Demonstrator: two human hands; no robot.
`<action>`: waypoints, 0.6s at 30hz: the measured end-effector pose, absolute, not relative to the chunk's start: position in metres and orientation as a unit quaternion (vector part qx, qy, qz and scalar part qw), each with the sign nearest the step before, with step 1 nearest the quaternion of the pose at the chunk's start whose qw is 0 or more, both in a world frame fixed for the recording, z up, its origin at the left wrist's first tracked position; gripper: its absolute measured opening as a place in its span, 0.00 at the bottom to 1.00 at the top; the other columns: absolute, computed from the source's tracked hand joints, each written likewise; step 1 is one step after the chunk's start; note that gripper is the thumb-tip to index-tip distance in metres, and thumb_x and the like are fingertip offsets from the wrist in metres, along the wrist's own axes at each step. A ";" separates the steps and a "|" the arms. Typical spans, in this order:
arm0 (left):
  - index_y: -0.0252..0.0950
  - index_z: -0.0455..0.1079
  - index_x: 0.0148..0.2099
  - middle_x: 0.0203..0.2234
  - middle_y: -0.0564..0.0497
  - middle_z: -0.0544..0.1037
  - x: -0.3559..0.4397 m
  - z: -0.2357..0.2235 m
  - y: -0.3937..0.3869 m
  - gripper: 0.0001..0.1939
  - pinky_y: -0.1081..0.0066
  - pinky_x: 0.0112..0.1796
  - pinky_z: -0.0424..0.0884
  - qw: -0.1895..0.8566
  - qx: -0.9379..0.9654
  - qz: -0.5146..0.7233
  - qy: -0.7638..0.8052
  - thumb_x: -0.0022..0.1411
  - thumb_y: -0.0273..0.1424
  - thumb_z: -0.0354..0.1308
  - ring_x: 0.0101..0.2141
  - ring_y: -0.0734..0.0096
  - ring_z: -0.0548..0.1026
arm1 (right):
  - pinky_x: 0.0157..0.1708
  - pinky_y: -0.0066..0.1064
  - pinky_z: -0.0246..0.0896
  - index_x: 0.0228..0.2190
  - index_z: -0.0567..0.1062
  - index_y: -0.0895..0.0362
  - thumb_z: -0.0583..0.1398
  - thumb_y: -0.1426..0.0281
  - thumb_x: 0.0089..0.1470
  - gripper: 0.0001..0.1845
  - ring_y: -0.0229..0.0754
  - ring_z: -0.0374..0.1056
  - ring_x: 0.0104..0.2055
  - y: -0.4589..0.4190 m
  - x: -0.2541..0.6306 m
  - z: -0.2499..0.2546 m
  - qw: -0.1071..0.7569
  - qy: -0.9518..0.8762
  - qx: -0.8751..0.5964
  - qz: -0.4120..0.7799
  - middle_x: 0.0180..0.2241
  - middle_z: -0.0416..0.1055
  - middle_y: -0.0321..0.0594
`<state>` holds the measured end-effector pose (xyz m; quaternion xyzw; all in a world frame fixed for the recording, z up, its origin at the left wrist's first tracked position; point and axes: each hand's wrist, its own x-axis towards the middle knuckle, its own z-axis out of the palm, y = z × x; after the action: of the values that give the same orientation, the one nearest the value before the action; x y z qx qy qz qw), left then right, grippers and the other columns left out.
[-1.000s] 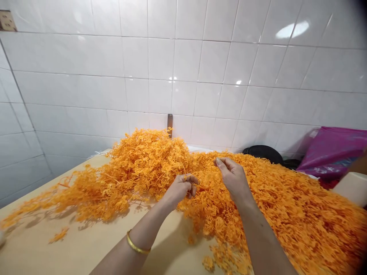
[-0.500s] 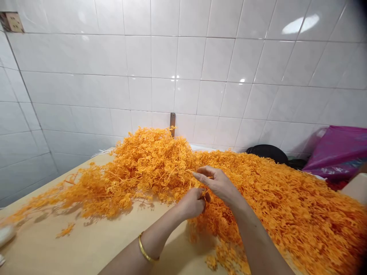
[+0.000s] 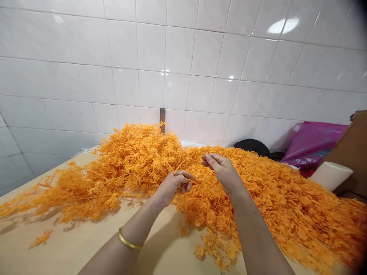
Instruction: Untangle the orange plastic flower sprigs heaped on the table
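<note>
My left hand, with a gold bangle on the wrist, is closed on a thin forked orange stem that rises from between thumb and fingers. Over the right-hand heap, my right hand is raised with thumb and fingertips pressed together. Whatever it may pinch is too small to make out. A gap separates the two hands. Behind the left hand stands a tall pile of orange artificial foliage sprigs. A broad heap of small loose orange sprigs spreads below and to the right of my right hand.
A beige tabletop carries everything, with a stray orange piece at left. Along the white tiled wall lie black round discs and a purple bag. A white cone-like object and a brown cardboard box are at right.
My hands have moved apart: the left went left and slightly up, and the right lifted away with its fingertips closing together. The view has swung right, bringing the cardboard box into sight.
</note>
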<state>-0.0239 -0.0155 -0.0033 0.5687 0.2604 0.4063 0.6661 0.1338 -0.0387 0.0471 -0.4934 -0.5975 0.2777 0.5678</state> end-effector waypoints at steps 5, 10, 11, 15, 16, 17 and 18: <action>0.32 0.66 0.28 0.13 0.56 0.62 -0.031 -0.002 -0.013 0.05 0.76 0.20 0.51 0.654 0.566 0.447 0.230 0.46 0.25 0.49 0.17 0.81 0.58 | 0.30 0.30 0.54 0.23 0.71 0.58 0.55 0.56 0.45 0.17 0.41 0.62 0.31 -0.040 0.136 0.044 0.442 -0.686 -0.521 0.251 0.24 0.67 0.38; 0.33 0.64 0.25 0.11 0.58 0.59 -0.031 0.000 -0.013 0.00 0.76 0.20 0.48 0.638 0.570 0.459 0.238 0.45 0.25 0.53 0.15 0.83 0.54 | 0.26 0.27 0.51 0.27 0.70 0.59 0.56 0.60 0.45 0.14 0.36 0.59 0.27 -0.042 0.124 0.039 0.369 -0.733 -0.461 0.337 0.25 0.64 0.35; 0.33 0.63 0.24 0.11 0.59 0.58 -0.031 0.000 -0.013 0.02 0.76 0.20 0.47 0.637 0.572 0.454 0.249 0.45 0.26 0.54 0.15 0.83 0.53 | 0.25 0.26 0.50 0.26 0.69 0.59 0.56 0.61 0.44 0.13 0.35 0.57 0.25 -0.040 0.123 0.037 0.372 -0.728 -0.464 0.341 0.23 0.63 0.34; 0.34 0.63 0.25 0.10 0.61 0.55 -0.027 -0.002 -0.014 0.06 0.74 0.19 0.42 0.635 0.579 0.407 0.310 0.45 0.31 0.57 0.14 0.84 0.48 | 0.23 0.25 0.48 0.23 0.66 0.59 0.56 0.65 0.43 0.09 0.32 0.53 0.23 -0.032 0.125 0.030 0.402 -0.715 -0.485 0.302 0.21 0.59 0.32; 0.34 0.63 0.25 0.10 0.61 0.54 -0.026 -0.003 -0.015 0.07 0.74 0.19 0.41 0.633 0.587 0.390 0.322 0.45 0.32 0.57 0.14 0.84 0.47 | 0.23 0.25 0.48 0.22 0.65 0.59 0.56 0.66 0.43 0.08 0.33 0.53 0.23 -0.030 0.125 0.028 0.406 -0.715 -0.493 0.284 0.21 0.59 0.32; 0.34 0.63 0.24 0.10 0.61 0.53 -0.025 -0.004 -0.015 0.08 0.73 0.19 0.40 0.629 0.597 0.374 0.329 0.45 0.33 0.57 0.14 0.84 0.47 | 0.23 0.25 0.49 0.22 0.65 0.58 0.55 0.67 0.44 0.07 0.33 0.54 0.23 -0.029 0.125 0.027 0.407 -0.716 -0.501 0.265 0.21 0.60 0.32; 0.33 0.64 0.23 0.10 0.61 0.52 -0.024 -0.005 -0.015 0.09 0.73 0.19 0.40 0.624 0.609 0.360 0.331 0.45 0.34 0.57 0.14 0.84 0.46 | 0.23 0.25 0.49 0.21 0.64 0.58 0.55 0.67 0.44 0.07 0.33 0.54 0.23 -0.028 0.124 0.025 0.404 -0.717 -0.511 0.246 0.21 0.60 0.33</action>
<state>-0.0239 -0.0154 -0.0050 0.6091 0.3312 0.3605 0.6240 0.1240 -0.0278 0.0254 -0.5114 -0.7172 0.2464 0.4042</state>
